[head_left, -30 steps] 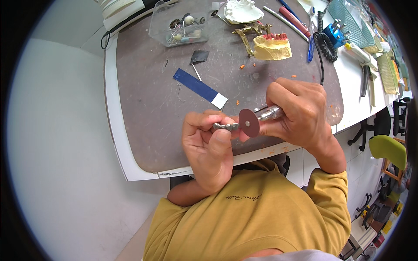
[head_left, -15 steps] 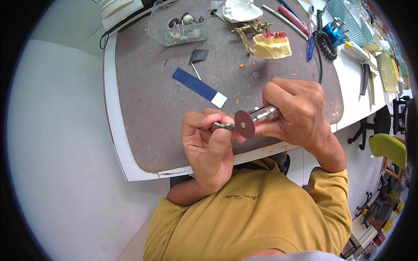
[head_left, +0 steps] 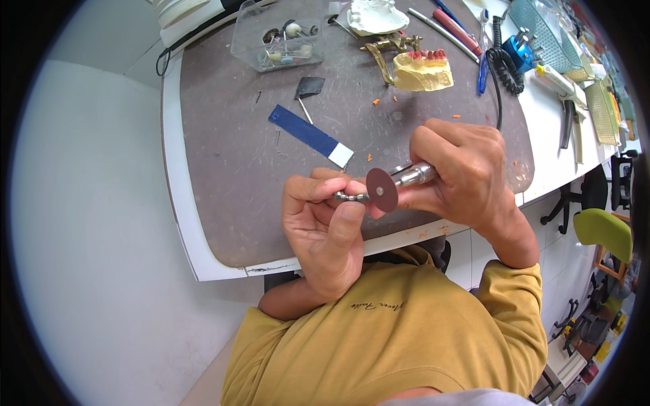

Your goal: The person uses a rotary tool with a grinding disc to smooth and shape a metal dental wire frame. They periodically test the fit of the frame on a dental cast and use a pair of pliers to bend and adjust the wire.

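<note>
Between the thumb and fingers of my left hand (head_left: 325,230) is a small metal dental bridge (head_left: 351,197), silvery and lumpy like a row of teeth. My right hand (head_left: 467,172) grips a metal rotary handpiece (head_left: 416,174). On its tip sits a reddish-brown cutting disc (head_left: 382,190), right at the bridge's right end; whether the two touch, I cannot tell. Both hands are held close together over the near edge of the bench mat. Farther back stands a yellowish plaster dental model (head_left: 423,72) with red teeth, joined to a brass articulator (head_left: 393,46).
A blue strip with a white end (head_left: 311,135) and a dark square piece (head_left: 310,86) lie on the brown mat (head_left: 223,149). A clear box (head_left: 277,61) of rotary bits stands at the back left. Pens, a blue bit holder (head_left: 520,53) and baskets (head_left: 542,30) line the right.
The bridge has turned slightly in my left fingers and shows more of its length. The disc and handpiece have shifted very slightly right and up.
</note>
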{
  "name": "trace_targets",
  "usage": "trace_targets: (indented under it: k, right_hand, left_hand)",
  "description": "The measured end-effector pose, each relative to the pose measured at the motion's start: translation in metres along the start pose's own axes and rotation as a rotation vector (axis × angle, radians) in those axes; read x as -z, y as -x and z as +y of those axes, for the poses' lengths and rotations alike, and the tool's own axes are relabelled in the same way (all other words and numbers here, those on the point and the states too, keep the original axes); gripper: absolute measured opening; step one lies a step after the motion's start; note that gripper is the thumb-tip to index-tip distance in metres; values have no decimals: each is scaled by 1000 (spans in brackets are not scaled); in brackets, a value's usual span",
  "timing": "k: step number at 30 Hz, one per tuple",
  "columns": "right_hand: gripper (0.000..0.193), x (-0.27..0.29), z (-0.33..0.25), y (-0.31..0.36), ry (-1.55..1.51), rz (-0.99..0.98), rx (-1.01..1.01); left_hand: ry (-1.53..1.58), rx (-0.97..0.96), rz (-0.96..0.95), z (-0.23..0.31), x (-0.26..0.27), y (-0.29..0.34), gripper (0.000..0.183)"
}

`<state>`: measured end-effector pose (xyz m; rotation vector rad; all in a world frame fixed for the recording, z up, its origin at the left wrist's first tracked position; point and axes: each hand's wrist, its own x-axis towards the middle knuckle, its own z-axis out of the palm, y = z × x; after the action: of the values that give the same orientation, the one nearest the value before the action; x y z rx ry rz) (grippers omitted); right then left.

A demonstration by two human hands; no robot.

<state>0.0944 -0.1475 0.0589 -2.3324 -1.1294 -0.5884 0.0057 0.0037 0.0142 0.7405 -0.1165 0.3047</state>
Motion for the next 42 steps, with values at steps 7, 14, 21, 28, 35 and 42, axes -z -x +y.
trace_targets:
  k: [7,14,21,28,35,42]
  right_hand:
    - [63,0,0,0,-4,12,-7]
    - [63,0,0,0,-13,17,-13]
    - [64,0,-1,-1,-9,3,-11]
    - [63,-1,0,0,-25,-7,-3]
    - [62,1,0,-1,-16,-14,4]
    - [62,1,1,1,-18,-9,-14]
  left_hand:
    - [-6,-7,-11,0,0,0,24]
    - [8,-9,-21,0,1,0,24]
    - [4,-15,-18,0,1,0,25]
    - [-18,-27,-9,-1,1,2,25]
    - [-27,-41,-22,-2,3,2,27]
    - [-22,-44,-20,-2,2,2,27]
